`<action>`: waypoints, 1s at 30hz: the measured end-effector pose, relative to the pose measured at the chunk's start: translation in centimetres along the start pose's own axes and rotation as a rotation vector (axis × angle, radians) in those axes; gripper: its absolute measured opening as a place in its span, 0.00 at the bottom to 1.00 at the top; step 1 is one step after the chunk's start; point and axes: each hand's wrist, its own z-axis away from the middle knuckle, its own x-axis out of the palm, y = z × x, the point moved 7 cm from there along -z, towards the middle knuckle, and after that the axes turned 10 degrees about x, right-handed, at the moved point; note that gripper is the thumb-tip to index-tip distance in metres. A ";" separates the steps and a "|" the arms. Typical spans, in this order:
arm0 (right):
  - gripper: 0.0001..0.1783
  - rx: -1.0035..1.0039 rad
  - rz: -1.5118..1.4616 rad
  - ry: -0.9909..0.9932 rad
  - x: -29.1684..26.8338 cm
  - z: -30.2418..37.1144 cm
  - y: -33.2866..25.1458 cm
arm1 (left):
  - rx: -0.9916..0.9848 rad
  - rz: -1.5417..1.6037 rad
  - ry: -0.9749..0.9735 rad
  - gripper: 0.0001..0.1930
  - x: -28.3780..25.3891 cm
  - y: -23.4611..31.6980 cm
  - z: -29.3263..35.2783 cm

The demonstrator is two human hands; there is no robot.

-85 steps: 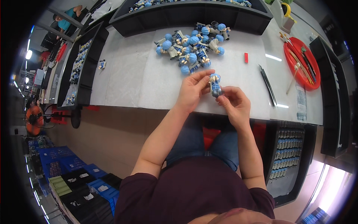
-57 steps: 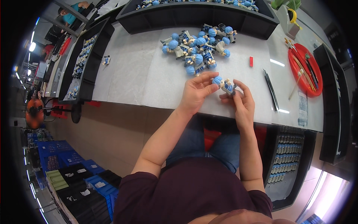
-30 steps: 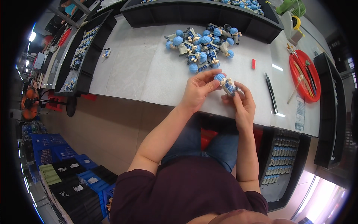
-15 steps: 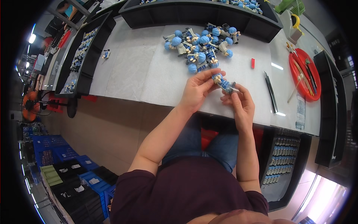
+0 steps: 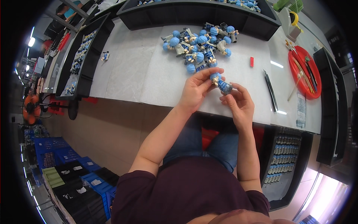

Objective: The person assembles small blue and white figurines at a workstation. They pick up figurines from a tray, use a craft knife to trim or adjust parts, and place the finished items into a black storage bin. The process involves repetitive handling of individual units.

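A small figurine [image 5: 222,84] with blue hair and a blue-and-white outfit is tilted between my hands, just over the near part of the table. My left hand [image 5: 196,89] pinches it by the head, thumb and fingers closed on it. At its lower end are the curled fingers of my right hand [image 5: 240,105], the thumb bent in below the feet; this grip looks light. Just beyond my hands lies a loose pile of similar blue-haired figurines [image 5: 199,46], some on their sides.
A long black bin [image 5: 197,16] with more figurines stands behind the pile. To the right are a red block [image 5: 252,62], a black pen [image 5: 270,91], a red tray [image 5: 317,87] with brushes and a tape dispenser [image 5: 289,26]. One figurine [image 5: 105,56] lies left, beside another black bin [image 5: 97,52].
The figurine has turned between my fingers, its legs now pointing more downward and its face showing more. My right fingers have shifted slightly. The pile is unchanged.
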 end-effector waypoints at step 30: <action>0.21 0.009 -0.028 0.002 0.0 0.1 0.1 | -0.069 0.012 0.036 0.17 0.0 -0.1 0.2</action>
